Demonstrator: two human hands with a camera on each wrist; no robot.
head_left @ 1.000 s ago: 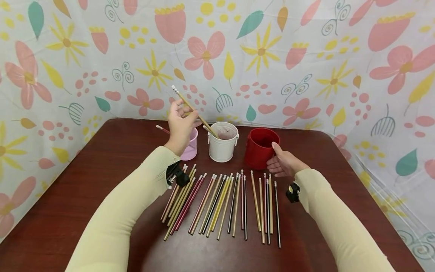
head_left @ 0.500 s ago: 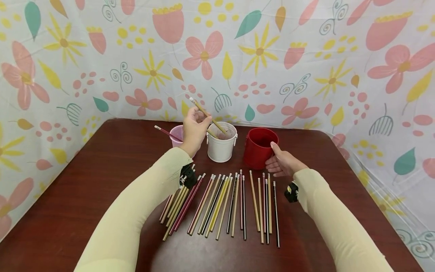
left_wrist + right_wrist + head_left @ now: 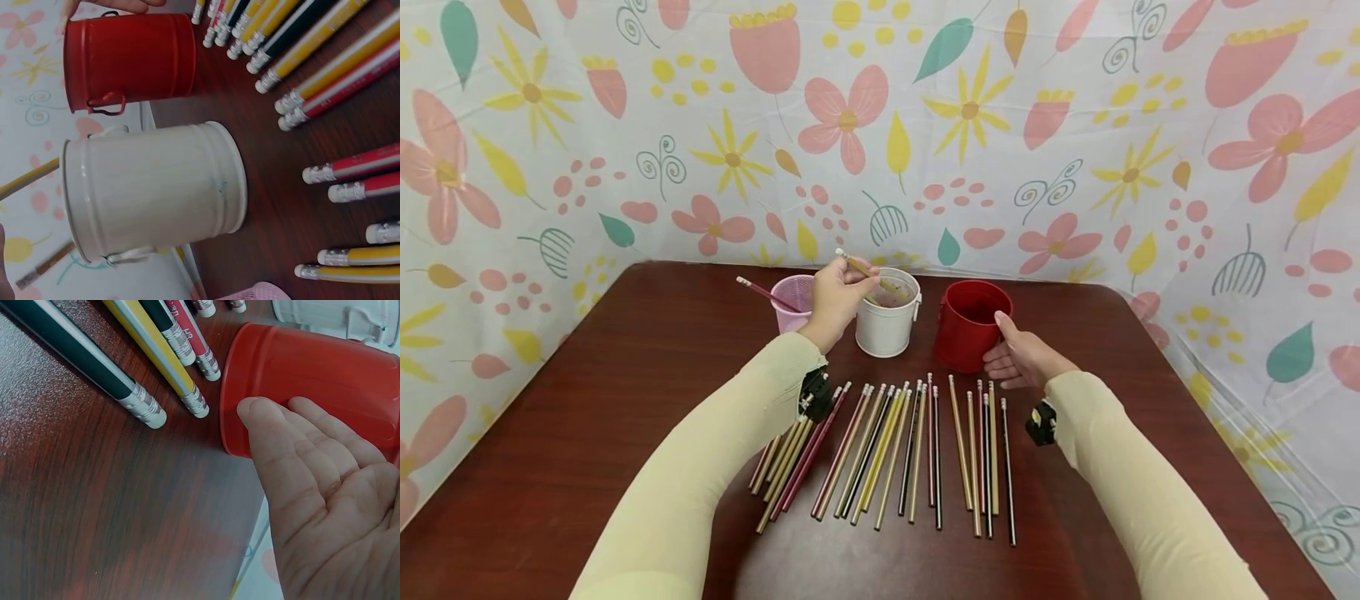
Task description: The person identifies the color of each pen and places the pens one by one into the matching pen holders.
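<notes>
In the head view the left hand point(image 3: 837, 302) pinches a yellow pencil point(image 3: 859, 266) by its upper part, eraser end up, its lower part inside the white bucket point(image 3: 883, 330). Two pencils slant at that bucket's mouth in the left wrist view, one yellow point(image 3: 30, 177) and one with its eraser end point(image 3: 45, 267) outward. The right hand point(image 3: 1026, 354) rests against the red bucket point(image 3: 972, 329), thumb at its near right side. In the right wrist view that hand point(image 3: 331, 494) has its fingers extended along the red bucket point(image 3: 312, 369), gripping nothing.
A pink mesh cup point(image 3: 792, 304) holding a dark red pencil point(image 3: 767, 292) stands left of the white bucket. Several yellow, red and black pencils point(image 3: 880, 454) lie in a spread row on the brown table point(image 3: 625, 375), erasers toward the buckets. A flowered cloth point(image 3: 700, 125) hangs behind.
My left hand has moved right from beside the pink cup and lowered, carrying the pencil deeper into the white bucket. My right hand has stayed at the red bucket.
</notes>
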